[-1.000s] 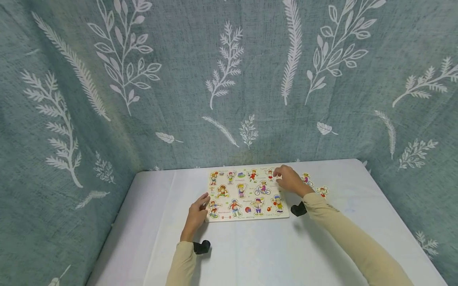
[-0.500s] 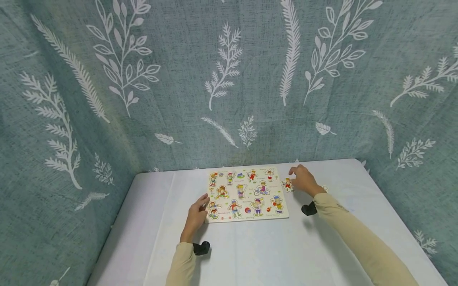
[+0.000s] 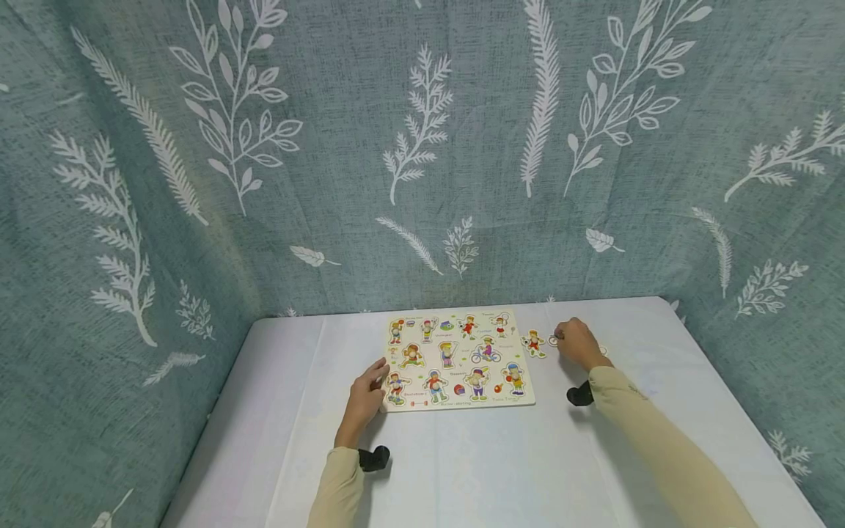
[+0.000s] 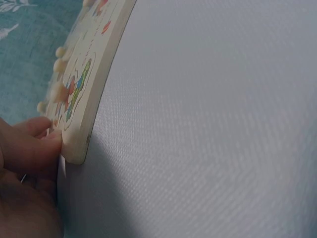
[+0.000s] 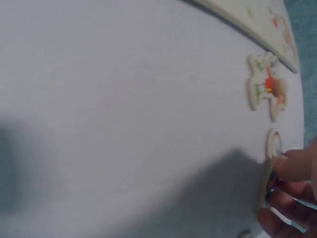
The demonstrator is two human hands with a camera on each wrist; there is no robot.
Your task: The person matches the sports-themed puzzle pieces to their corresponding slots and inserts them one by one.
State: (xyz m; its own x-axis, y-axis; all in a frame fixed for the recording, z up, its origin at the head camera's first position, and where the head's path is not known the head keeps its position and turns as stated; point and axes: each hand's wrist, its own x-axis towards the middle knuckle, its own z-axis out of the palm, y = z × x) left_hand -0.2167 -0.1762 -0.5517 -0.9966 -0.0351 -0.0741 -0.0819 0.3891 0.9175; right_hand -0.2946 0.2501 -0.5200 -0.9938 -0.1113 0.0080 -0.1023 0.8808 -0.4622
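Note:
A wooden peg puzzle board (image 3: 432, 383) with sports figures lies on the white table. My left hand (image 3: 361, 400) rests at its left edge; in the left wrist view the thumb and a finger touch the board's corner (image 4: 75, 151). To the board's right, my right hand (image 3: 582, 345) has its thumb and fingers on a cyclist puzzle piece (image 5: 274, 144), mostly hidden by them. Between that hand and the board lies a loose footballer puzzle piece (image 3: 533, 344), its knob (image 5: 281, 88) showing in the right wrist view.
Another loose piece (image 3: 604, 350) peeks out just right of my right hand, mostly covered. Round knobs (image 4: 59, 91) stand up from the board. A green leaf-patterned cloth (image 3: 356, 147) hangs behind the table (image 3: 475, 469).
My right hand has moved right, from the board's upper right corner to the cyclist piece. The footballer piece came into sight on the table beside the board. My left hand stays put.

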